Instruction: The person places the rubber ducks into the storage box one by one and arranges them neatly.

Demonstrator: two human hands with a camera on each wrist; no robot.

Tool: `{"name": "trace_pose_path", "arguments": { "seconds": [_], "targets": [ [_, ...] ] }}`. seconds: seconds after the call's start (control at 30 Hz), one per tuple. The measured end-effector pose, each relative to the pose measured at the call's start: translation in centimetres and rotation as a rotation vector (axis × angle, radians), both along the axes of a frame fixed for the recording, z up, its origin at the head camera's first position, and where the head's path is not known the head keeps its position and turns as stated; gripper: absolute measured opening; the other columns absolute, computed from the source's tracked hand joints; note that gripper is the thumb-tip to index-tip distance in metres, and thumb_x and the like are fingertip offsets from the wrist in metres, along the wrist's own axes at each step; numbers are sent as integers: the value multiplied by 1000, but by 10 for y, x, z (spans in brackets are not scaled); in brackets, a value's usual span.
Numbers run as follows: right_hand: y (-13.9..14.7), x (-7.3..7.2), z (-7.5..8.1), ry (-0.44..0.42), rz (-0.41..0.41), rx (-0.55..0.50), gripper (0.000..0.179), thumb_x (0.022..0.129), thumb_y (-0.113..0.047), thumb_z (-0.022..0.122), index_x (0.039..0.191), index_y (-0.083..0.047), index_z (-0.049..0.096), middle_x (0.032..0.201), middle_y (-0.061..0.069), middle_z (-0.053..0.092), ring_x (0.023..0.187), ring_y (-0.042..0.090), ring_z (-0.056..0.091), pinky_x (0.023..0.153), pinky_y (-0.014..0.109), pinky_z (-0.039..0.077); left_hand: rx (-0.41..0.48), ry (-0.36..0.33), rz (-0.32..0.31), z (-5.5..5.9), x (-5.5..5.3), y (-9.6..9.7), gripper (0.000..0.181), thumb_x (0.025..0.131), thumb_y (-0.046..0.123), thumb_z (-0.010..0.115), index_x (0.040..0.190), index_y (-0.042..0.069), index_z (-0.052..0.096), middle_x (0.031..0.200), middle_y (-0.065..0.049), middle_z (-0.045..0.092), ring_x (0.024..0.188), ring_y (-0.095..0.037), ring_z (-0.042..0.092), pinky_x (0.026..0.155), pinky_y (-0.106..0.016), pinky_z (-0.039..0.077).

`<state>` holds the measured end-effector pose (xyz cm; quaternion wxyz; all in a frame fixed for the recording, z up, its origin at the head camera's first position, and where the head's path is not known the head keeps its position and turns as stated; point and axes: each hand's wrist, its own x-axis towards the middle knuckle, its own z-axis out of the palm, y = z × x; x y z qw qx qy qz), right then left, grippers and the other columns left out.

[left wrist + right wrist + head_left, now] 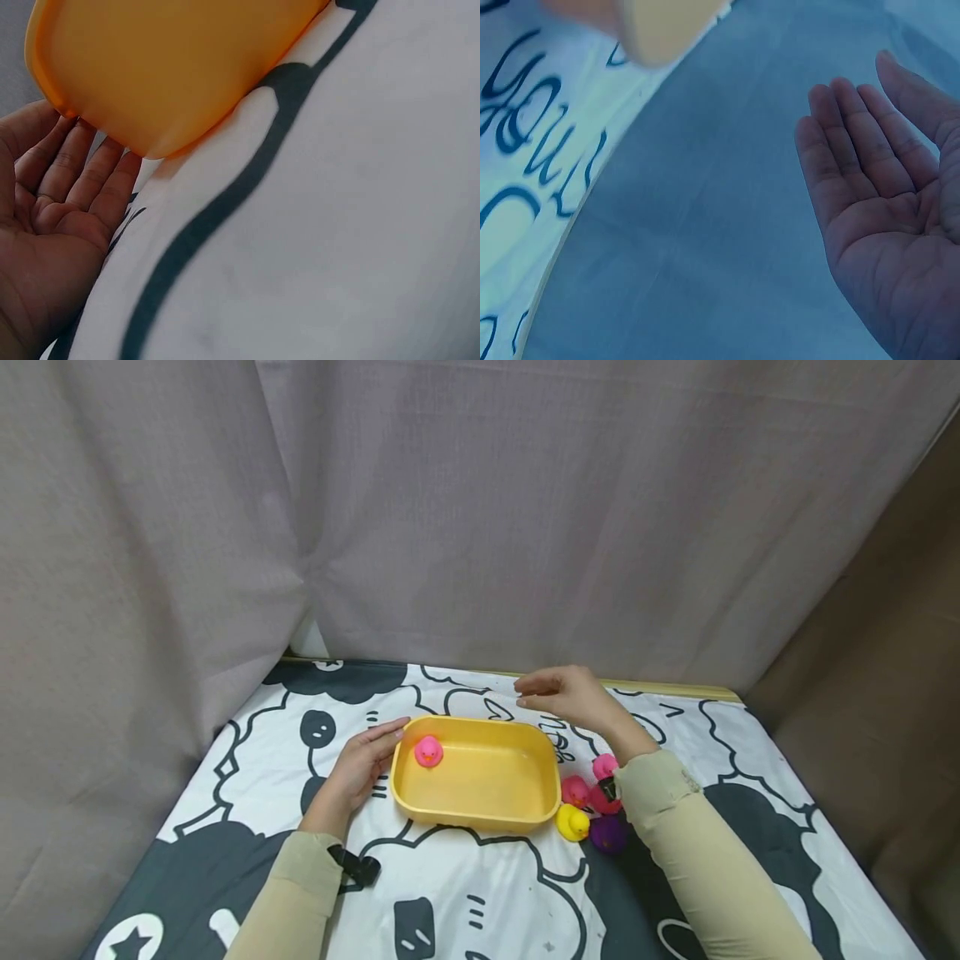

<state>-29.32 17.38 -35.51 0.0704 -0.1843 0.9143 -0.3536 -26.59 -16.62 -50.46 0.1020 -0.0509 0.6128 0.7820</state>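
One tub [480, 817] is showing. Four pink-to-red ducks [428, 752], one yellow duck [572, 822], one purple duck [608, 835] are showing. Left hand [362, 766], right hand [568, 695]: one each. Two sleeves [705, 868].

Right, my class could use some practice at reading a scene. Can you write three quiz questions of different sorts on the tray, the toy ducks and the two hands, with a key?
1. Fill in: the only toy duck inside the yellow tray is coloured ____.
2. True or false: the right hand is empty while the left hand touches the yellow tray.
3. Where is the yellow duck?
A) Inside the yellow tray
B) Outside, by its near right corner
C) Under the left hand

Key: 1. pink; 2. true; 3. B
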Motion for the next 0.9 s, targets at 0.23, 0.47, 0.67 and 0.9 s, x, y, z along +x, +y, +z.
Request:
{"name": "trace_pose_path", "arguments": {
  "seconds": [0.23,0.47,0.67,0.9],
  "targets": [
    [30,-1,2,2,-43,-7,39,91,-40,75,124,-21,71,118,-1,71,110,23,67,94,45,57,-6,7,-1,6,-3,-1,39,96,28,70,133,19,67,140,2,59,126,-18,59,99,-27,52],
    [65,10,-12,-27,-93,-12,37,91,-37,75,123,-20,71,119,3,71,111,26,66,94,46,57,-18,3,-7,7,-3,-1,41,95,31,71,134,20,67,140,2,59,126,-19,59,100,-28,52],
    [97,26,-28,-65,-145,53,47,90,-44,74,126,-15,70,119,7,71,111,28,66,91,45,58,-21,-11,-2,2,-1,-1,40,94,31,71,133,20,68,140,2,59,125,-19,59,100,-28,52],
    [122,39,-46,-90,-167,47,49,89,-44,75,126,-12,70,118,7,71,108,28,67,88,42,59,-6,-14,2,-3,2,1,40,93,32,73,131,20,68,140,2,59,127,-18,58,100,-28,51]
  ]
}}
